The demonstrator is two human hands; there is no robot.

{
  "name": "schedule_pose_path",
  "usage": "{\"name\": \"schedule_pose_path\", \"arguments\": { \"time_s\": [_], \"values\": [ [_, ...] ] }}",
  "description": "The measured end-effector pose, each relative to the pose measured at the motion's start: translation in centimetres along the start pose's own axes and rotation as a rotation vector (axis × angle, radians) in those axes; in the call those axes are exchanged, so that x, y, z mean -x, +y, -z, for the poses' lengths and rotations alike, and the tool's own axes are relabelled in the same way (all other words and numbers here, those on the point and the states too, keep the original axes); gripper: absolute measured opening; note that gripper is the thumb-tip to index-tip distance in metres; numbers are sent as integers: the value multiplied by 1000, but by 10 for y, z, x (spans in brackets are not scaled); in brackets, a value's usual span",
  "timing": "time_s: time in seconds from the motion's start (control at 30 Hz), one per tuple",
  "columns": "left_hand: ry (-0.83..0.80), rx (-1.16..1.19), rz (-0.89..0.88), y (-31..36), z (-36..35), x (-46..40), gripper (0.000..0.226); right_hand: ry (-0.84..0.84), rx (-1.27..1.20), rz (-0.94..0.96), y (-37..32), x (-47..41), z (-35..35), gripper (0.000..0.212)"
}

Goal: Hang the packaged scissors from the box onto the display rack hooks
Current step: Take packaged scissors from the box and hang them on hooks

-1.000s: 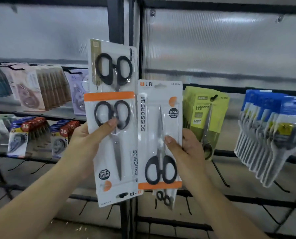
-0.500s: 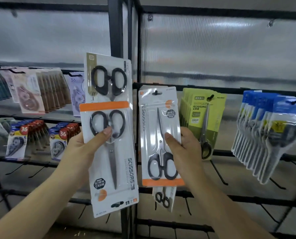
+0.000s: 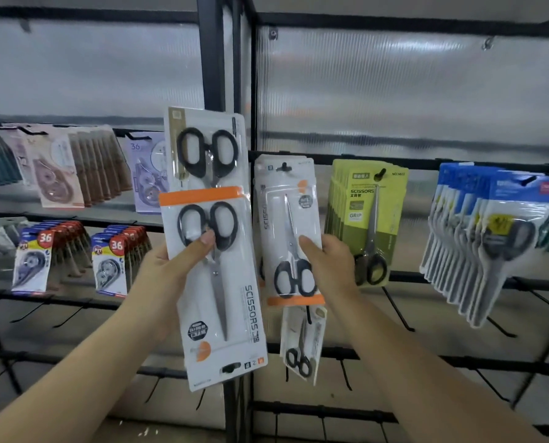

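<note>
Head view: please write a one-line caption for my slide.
Right hand slides a scissors pack onto a rack hook; left hand holds two more packs.

Both hands raised, left hand (image 3: 171, 266) and right hand (image 3: 330, 266) gripping.

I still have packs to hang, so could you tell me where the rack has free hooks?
Bare hooks run along the lower rail, between the small hanging scissors pack and the blue packs, and on the rail below. The upper rail is crowded: white pack under the right hand, green packs, blue packs.
</note>
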State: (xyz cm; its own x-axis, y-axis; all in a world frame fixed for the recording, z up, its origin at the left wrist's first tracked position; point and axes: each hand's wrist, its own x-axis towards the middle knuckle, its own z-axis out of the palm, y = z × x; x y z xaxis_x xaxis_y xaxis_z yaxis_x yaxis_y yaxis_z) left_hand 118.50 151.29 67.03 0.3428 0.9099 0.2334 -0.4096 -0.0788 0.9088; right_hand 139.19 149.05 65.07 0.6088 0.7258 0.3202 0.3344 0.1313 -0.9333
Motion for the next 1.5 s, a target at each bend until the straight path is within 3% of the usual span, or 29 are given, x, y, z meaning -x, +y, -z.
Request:
{"name": "schedule_pose_path", "arguments": {
  "time_s": [0.07,0.17,0.3,0.37,0.47,0.53,0.63,0.73,0.87,0.97,1.07,1.17,1.27,1.33,1.43,1.5],
  "values": [
    [-3,9,18,-3,-5,-1,14,29,11,-40,10,3,5,30],
    [-2,-19,37,-6,-10,-2,23,11,1,-41,19,12,11,8],
    [20,-51,54,-12,-19,-3,31,-29,104,4,21,23,17,40],
    [24,-41,43,-14,-25,-3,26,-26,130,75,17,32,20,44],
    [13,-11,75,-17,-32,-1,20,-90,106,173,5,45,25,14],
    [14,-5,90,-20,-36,1,21,-250,22,146,-7,52,27,16],
    [1,14,78,-26,-42,1,31,-414,2,75,-15,56,28,29],
    [-35,-44,71,-30,-46,1,61,-332,41,67,-12,51,30,27],
    [-54,-99,69,-36,-45,-1,72,-303,77,-2,-6,44,43,22],
    [-54,-199,92,-34,-43,-3,82,-301,242,27,-6,41,59,18],
    [-140,-257,100,-32,-39,1,81,-305,545,257,1,37,66,33],
    [-197,-296,58,-31,-36,7,73,-192,654,649,1,32,62,35],
    [-139,-232,-14,-34,-33,15,60,110,629,842,3,27,53,28],
    [-77,-134,-38,-36,-32,19,55,259,525,772,-2,31,47,42],
    [31,31,-35,-38,-28,22,33,327,140,435,-12,43,40,93],
    [77,70,-43,-40,-23,22,35,380,-37,241,-11,45,36,104]
  ]
}}
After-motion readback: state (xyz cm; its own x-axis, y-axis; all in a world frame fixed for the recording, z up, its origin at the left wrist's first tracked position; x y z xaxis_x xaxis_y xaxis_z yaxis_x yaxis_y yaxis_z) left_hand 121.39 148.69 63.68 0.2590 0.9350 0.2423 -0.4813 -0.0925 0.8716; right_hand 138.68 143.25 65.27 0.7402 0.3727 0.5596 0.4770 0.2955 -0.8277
